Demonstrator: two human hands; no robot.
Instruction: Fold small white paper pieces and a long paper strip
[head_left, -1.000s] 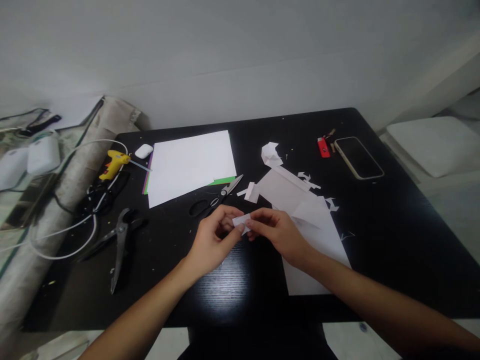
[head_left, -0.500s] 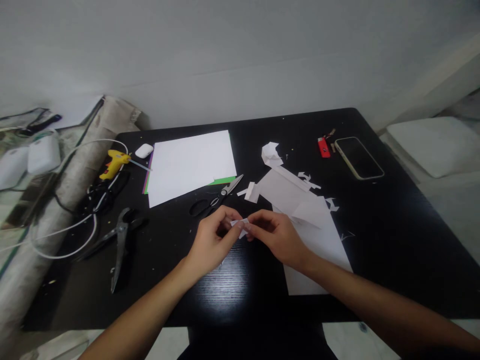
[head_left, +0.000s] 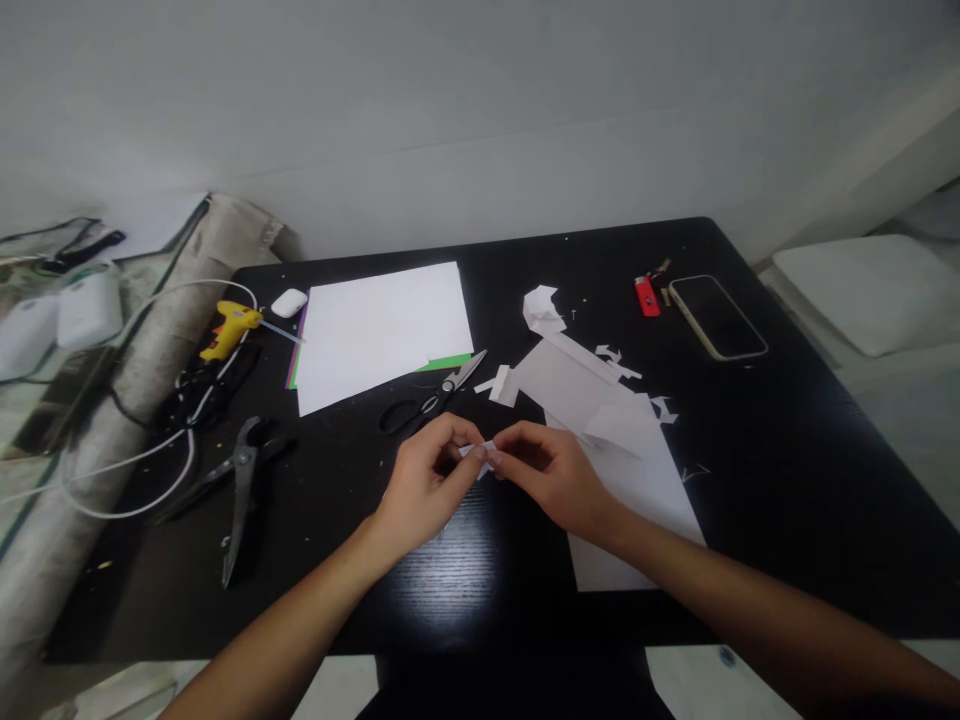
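Between my two hands is a small piece of white paper (head_left: 486, 466), partly covered by the fingers. My left hand (head_left: 429, 478) pinches its left side with thumb and fingers. On the other side, the thumb and fingertips of my right hand (head_left: 556, 475) close on the same piece. Black-handled scissors (head_left: 433, 400) lie just beyond my left hand with the blades pointing away to the right. White paper sheets (head_left: 630, 510) spread under and beyond my right forearm, with small cut and folded paper pieces (head_left: 501, 384) near them.
A stack of white paper (head_left: 382, 325) over coloured sheets lies at the back left. Left of it are a yellow glue gun (head_left: 231, 330), a white earbud case (head_left: 289, 303) and snips (head_left: 244, 470). A red lighter (head_left: 646, 297) and a phone (head_left: 718, 317) lie at the back right.
Both hands stay in nearly the same place. The fingertips have shifted slightly on the small paper piece, and a bit less of it shows.
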